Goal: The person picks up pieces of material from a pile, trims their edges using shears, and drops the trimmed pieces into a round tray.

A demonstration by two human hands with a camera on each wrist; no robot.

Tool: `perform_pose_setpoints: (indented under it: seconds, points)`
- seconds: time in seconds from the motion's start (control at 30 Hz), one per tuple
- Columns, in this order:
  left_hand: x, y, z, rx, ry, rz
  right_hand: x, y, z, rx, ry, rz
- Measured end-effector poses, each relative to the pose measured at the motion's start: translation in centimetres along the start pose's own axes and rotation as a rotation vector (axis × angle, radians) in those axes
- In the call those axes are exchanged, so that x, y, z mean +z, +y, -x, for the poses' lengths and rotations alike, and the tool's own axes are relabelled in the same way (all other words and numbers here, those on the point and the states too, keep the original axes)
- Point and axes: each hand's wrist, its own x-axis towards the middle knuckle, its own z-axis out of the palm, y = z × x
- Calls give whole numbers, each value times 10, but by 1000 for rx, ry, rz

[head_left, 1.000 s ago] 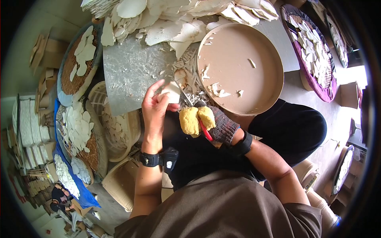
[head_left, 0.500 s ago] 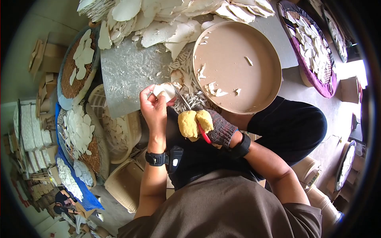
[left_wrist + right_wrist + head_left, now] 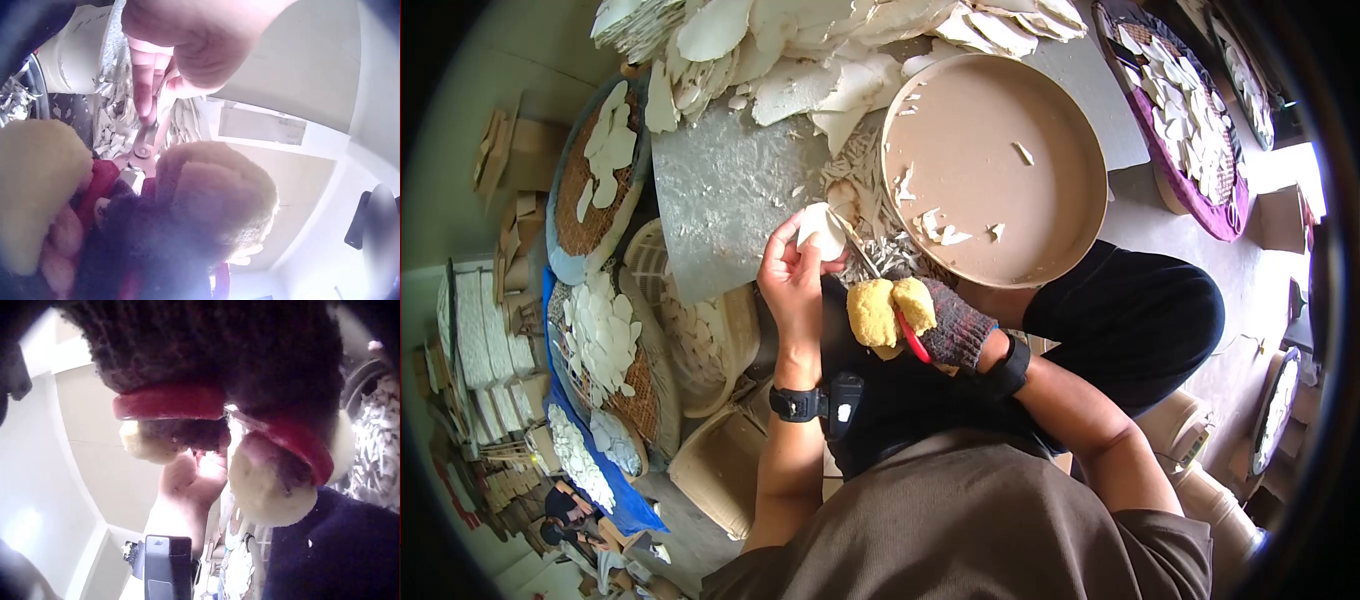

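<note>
My bare left hand (image 3: 790,290) pinches a thin, flat white piece (image 3: 824,238) with a rounded edge between thumb and fingers. My right hand (image 3: 957,326), in a dark knitted glove, grips scissors (image 3: 142,152) by their red handles (image 3: 169,405). Thick yellow foam padding (image 3: 872,313) wraps the fingers in the handles. In the head view the blades (image 3: 860,250) reach up to the right edge of the white piece. Below both hands lies a heap of narrow white offcuts (image 3: 890,250) on the metal tabletop (image 3: 720,170).
A large round tan tray (image 3: 1000,170) holding a few scraps stands right of the hands. Large white sheets (image 3: 790,85) are piled at the back. Woven trays of white pieces (image 3: 600,325) and a plastic basket (image 3: 735,345) stand left; a purple-rimmed tray (image 3: 1232,220) is far right.
The left hand has turned the white piece more upright and shifted its grip on it. The scissors have stayed close beside it, their blades now at its edge. The view has shifted slightly.
</note>
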Motion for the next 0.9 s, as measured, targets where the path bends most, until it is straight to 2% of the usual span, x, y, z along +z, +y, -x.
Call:
perform_pose_setpoints:
  seconds: [0.3,0.37,0.5,0.6,0.7,0.8,0.9]
  points:
    - [-15,5,1,-257,-39,83,3,14,-2,-26,58,77]
    - [-19,5,-1,-307,-51,109,4,19,-2,6,59,-8]
    - [-21,6,-1,-303,-72,128,3,28,-1,50,28,35]
    - [-21,8,1,-300,-105,112,6,32,-2,46,3,-79]
    - [-21,17,1,-311,-197,51,8,26,-6,-50,61,-51]
    - [-26,18,1,-269,-154,-15,8,15,-6,-14,66,1]
    - [-19,10,4,-161,60,63,4,17,-2,10,29,4]
